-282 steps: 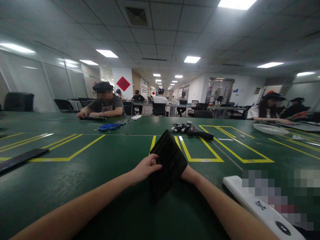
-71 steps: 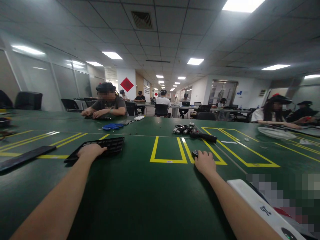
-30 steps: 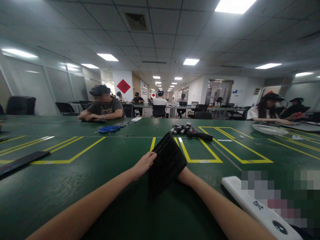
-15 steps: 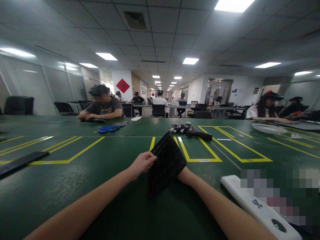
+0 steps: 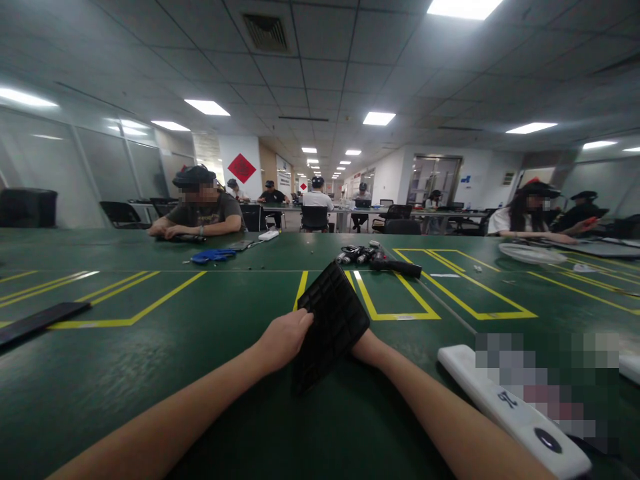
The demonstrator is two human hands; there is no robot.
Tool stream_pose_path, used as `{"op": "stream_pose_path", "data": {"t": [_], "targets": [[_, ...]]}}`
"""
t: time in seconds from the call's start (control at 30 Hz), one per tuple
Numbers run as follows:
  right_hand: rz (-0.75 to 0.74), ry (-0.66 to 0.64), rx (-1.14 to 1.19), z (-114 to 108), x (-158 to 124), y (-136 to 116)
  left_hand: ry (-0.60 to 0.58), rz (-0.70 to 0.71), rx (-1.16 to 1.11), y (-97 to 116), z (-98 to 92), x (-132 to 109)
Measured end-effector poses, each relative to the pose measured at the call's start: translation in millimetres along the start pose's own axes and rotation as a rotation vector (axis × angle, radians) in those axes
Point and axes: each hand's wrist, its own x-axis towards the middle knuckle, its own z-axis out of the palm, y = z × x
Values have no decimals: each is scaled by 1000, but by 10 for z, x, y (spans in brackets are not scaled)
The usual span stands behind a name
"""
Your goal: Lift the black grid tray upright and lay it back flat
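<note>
A black keyboard-like panel (image 5: 331, 320) stands tilted up on its edge on the green table (image 5: 150, 373), its ribbed back toward me. My left hand (image 5: 284, 339) grips its left edge with curled fingers. My right hand (image 5: 364, 345) is almost wholly hidden behind the panel; only the wrist shows, pressed against its right side.
A white bar-shaped device (image 5: 510, 410) lies at the lower right beside a blurred patch. A black flat strip (image 5: 43, 319) rests at the far left. A black tool with small parts (image 5: 385, 261) sits beyond the yellow floor-tape boxes. Other people sit at the table's far side.
The panel has stayed upright between my hands over the last second. My left hand has closed more firmly over its left edge. The camera drifted slightly.
</note>
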Motion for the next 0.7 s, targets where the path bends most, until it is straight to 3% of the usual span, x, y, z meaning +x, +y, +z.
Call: {"op": "stream_pose_path", "data": {"t": [0.13,0.33,0.5,0.7], "targets": [[8,1,-23,18,-12,46,-8,44,-71,-38,5,-11],[1,10,-53,35,-5,98,113,-213,-420,-80,79,79],[-24,-3,-59,28,-7,107,70,-189,-457,-68,76,123],[-26,-1,-81,31,-24,153,66,-268,-525,-13,42,133]]}}
